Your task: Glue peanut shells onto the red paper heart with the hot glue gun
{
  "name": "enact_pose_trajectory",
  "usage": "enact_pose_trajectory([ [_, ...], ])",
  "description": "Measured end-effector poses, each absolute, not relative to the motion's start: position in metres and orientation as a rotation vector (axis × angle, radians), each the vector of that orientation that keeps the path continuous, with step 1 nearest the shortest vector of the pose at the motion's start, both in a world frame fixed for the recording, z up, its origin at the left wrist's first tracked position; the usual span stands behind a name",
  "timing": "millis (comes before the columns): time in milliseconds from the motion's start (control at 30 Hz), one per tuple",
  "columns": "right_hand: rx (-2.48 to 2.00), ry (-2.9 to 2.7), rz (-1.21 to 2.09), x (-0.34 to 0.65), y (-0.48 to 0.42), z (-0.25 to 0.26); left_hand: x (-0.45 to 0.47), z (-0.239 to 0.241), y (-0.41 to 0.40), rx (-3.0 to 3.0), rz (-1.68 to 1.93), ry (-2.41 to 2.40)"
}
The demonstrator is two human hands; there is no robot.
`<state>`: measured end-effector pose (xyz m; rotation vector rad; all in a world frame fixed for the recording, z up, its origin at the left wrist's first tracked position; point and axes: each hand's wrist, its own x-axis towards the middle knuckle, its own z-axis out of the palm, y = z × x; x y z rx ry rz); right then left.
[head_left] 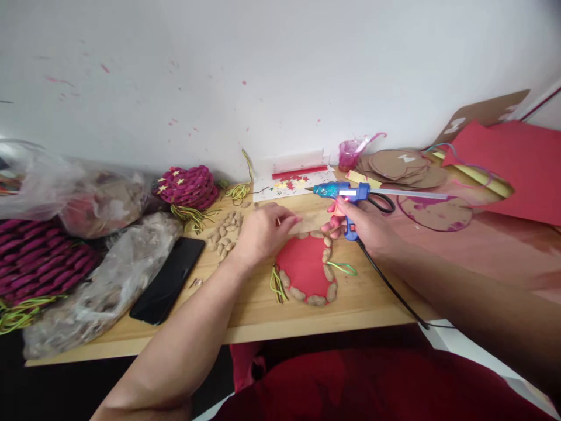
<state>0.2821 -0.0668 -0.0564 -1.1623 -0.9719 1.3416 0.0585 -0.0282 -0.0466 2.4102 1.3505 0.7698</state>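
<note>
A red round disc (304, 266) lies on the wooden table (254, 310), with peanut shells glued round its right and lower rim. My right hand (366, 225) grips a blue glue gun (346, 196) just above the disc's top right edge, its nozzle pointing left. My left hand (260, 234) rests at the disc's upper left, fingers pinched together on something small that I cannot make out. Green and yellow threads (277, 285) stick out at the disc's sides.
A heap of loose peanut shells (225, 231) lies left of my left hand. A black phone (169, 279) and plastic bags (103, 280) sit further left, by woven magenta baskets (188, 186). Scissors (381, 203), cardboard discs (397, 164), a pink cup (348, 155) and red paper (508, 164) lie at the right.
</note>
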Motion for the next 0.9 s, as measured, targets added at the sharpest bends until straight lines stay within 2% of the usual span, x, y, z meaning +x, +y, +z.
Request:
enact_pose_trajectory([
  [133, -1.168, -1.039, 1.329, 0.285, -0.065, -0.062, 0.034, -0.025, -0.015, 2.455, 0.823, 1.713],
  [333, -1.257, -1.227, 1.202, 0.284, -0.070, -0.060, -0.014, -0.008, 0.006, 2.336, 0.291, 2.194],
  [500, -1.281, -1.424, 1.007, 0.286, -0.072, -0.063, -0.041, -0.008, 0.014, 2.216, -0.023, 2.156],
  [900, -1.245, -1.417, 0.898, 0.290, -0.068, -0.066, -0.030, 0.000, 0.008, 2.245, -0.154, 2.143],
])
